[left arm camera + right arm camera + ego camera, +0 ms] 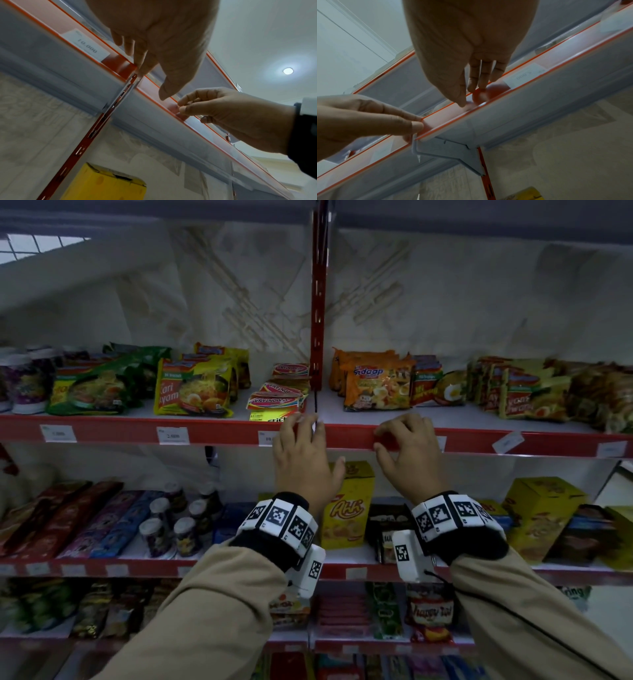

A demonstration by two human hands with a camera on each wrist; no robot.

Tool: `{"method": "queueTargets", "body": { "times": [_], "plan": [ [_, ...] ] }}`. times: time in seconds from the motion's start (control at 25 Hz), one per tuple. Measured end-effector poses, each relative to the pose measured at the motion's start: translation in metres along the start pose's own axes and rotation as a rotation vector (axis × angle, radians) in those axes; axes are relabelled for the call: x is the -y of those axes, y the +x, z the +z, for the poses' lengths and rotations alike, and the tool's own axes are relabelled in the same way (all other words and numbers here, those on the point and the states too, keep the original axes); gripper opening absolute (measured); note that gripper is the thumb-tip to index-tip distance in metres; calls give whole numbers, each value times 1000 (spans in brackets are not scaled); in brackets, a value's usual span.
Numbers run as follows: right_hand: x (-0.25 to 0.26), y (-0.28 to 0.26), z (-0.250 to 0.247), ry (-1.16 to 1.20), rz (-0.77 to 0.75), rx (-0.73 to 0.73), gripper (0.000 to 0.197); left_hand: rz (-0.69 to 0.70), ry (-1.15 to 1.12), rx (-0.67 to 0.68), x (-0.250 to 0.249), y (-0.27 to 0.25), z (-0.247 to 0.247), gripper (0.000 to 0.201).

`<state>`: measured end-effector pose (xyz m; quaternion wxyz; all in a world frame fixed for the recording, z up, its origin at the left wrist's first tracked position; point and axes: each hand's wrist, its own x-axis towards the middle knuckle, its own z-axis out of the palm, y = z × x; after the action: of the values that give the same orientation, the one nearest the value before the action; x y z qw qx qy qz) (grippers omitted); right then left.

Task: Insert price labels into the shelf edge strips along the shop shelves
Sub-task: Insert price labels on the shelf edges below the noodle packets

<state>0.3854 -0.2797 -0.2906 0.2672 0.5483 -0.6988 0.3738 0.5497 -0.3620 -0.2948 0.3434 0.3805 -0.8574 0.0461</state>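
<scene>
Working along the red shelf edge strip (346,436) just right of the red upright post (318,302), the right hand (409,453) is seen with fingers curled over the strip's top lip and thumb beneath, apparently easing open the glossy, clear, flexible cover; whether a price label is pinched there cannot be told. The left hand (303,453) is laid with nearly straight fingers at the strip's end by the post, steadying it. Thin white paper labels, one reading 10.000 (85,44), are already seated left of the post, so pressure is best kept light and even.
</scene>
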Motion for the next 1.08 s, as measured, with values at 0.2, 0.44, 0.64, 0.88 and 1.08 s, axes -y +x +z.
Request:
{"method": "queueTargets", "body": {
  "times": [0.2,0.44,0.64,0.88,1.08],
  "plan": [
    [-5,0,0,48,-58,-13,29,-55,-70,-49,-8,-7,2,60],
    [1,2,1,-39,-170,38,37,-64,-109,-142,-8,-17,7,55],
    [-7,1,-2,-110,-247,3,30,-74,-47,-193,-3,-16,7,43],
    [-26,11,-18,-195,-169,78,27,-127,11,-145,-15,-5,4,56],
    [-53,8,-41,-176,-100,92,39,162,-44,-108,-52,7,16,61]
  ]
}}
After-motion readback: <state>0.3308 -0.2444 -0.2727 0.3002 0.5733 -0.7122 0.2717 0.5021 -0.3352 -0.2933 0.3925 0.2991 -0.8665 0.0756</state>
